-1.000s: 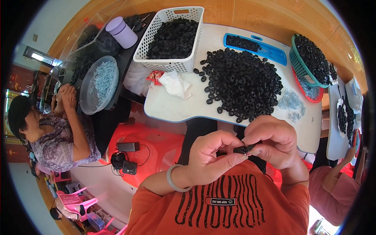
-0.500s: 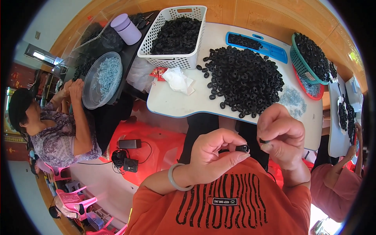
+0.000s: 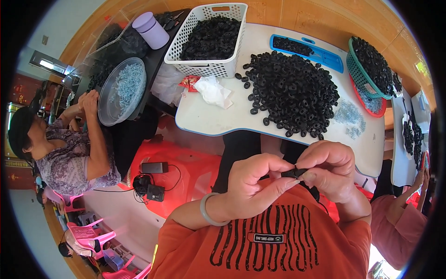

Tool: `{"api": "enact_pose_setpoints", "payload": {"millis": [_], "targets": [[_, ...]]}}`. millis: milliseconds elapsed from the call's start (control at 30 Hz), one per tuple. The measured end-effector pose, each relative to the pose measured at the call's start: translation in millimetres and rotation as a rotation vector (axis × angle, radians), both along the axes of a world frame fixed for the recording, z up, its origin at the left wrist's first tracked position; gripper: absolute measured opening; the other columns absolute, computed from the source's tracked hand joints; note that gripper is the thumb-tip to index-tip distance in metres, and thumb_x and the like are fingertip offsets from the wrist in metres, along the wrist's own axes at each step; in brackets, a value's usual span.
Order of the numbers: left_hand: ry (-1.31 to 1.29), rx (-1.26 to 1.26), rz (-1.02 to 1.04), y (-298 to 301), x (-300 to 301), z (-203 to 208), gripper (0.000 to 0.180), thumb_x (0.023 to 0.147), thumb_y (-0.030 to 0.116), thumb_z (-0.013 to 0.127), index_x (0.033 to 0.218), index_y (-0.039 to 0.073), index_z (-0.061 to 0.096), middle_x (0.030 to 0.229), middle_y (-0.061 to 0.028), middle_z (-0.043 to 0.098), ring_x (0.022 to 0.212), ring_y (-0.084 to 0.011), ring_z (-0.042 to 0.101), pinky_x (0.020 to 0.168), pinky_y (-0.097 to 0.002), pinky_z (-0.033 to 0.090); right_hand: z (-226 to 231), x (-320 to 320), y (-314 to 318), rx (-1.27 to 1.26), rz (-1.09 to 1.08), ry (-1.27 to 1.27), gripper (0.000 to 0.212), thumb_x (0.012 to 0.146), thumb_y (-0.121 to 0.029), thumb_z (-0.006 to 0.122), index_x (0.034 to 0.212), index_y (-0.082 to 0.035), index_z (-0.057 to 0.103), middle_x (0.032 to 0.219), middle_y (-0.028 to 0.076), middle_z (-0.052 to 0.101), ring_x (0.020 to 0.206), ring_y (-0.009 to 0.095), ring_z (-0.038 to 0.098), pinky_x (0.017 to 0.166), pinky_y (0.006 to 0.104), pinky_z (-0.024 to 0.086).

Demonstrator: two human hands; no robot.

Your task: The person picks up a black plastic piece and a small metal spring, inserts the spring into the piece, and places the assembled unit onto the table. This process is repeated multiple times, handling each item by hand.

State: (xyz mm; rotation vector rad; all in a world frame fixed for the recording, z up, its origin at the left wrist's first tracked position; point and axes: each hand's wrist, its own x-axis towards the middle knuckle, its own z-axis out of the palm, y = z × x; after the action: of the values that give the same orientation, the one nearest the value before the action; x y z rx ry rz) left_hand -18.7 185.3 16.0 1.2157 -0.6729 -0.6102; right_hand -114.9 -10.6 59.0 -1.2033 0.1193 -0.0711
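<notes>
The left hand [image 3: 248, 186] and right hand [image 3: 332, 172] both pinch a little black piece [image 3: 291, 174], seemingly not done yet, with a big black heap [image 3: 292, 93] left on the white table [image 3: 200, 114].

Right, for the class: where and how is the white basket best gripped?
Probably the white basket is best gripped from above at both ends: through the handle slot in its far wall, and under its near rim. It stands upright, filled with black pieces, so a one-ended lift might tip it.
</notes>
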Motion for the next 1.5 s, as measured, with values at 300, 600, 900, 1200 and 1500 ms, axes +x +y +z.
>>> {"api": "enact_pose_setpoints", "payload": {"millis": [300,600,900,1200,1500], "targets": [[-0.08,0.022,0.03,-15,17,-25,0.02,0.09,0.005,0.083,0.104,-0.002,0.071,0.089,-0.0096,0.074,0.069,-0.0126,0.07,0.061,-0.0251,0.054,-28,15,-19,-0.214,-0.016,0.008,0.021,0.091,0.013,0.071,0.109,0.004,0.076,0.102,0.012,0.075,0.089,0.014,0.072,0.076,0.0254,0.056],[-0.178,0.12,0.001,-28,23,-39,0.024,0.09,-0.002,0.081,0.112,-0.004,0.068,0.097,-0.0096,0.072,0.075,-0.0088,0.064,0.065,-0.0224,0.05,-55,17,-26,-0.294,-0.039,-0.004,0.022,0.09,0.013,0.073,0.109,0.003,0.075,0.099,0.012,0.074,0.085,0.015,0.072,0.073,0.0263,0.056],[-0.471,0.132,0.117,-48,32,-47,0.023,0.089,0.004,0.084,0.105,-0.003,0.068,0.089,-0.0138,0.073,0.067,-0.0183,0.07,0.058,-0.0278,0.055,-68,33,-36,-0.618,-0.127,-0.242,0.016,0.089,0.009,0.074,0.104,0.003,0.072,0.09,0.014,0.073,0.076,0.023,0.073,0.066,0.0297,0.057],[-0.378,0.106,0.042,-51,31,-54,0.022,0.091,0.005,0.083,0.105,-0.003,0.068,0.095,-0.0129,0.075,0.073,-0.0145,0.071,0.063,-0.0257,0.056,-72,24,-43,-0.444,-0.111,-0.216,0.012,0.091,0.005,0.074,0.103,0.005,0.073,0.092,0.014,0.073,0.076,0.02,0.07,0.067,0.0297,0.055],[-0.259,0.011,0.012,-76,21,-31,0.021,0.089,0.006,0.081,0.102,0.001,0.066,0.086,-0.0085,0.069,0.066,-0.022,0.06,0.06,-0.0322,0.046,-58,21,-62,0.329,0.087,0.179,0.026,0.094,-0.015,0.083,0.104,-0.001,0.062,0.089,0.002,0.064,0.077,0.007,0.061,0.069,0.0229,0.051]]}}
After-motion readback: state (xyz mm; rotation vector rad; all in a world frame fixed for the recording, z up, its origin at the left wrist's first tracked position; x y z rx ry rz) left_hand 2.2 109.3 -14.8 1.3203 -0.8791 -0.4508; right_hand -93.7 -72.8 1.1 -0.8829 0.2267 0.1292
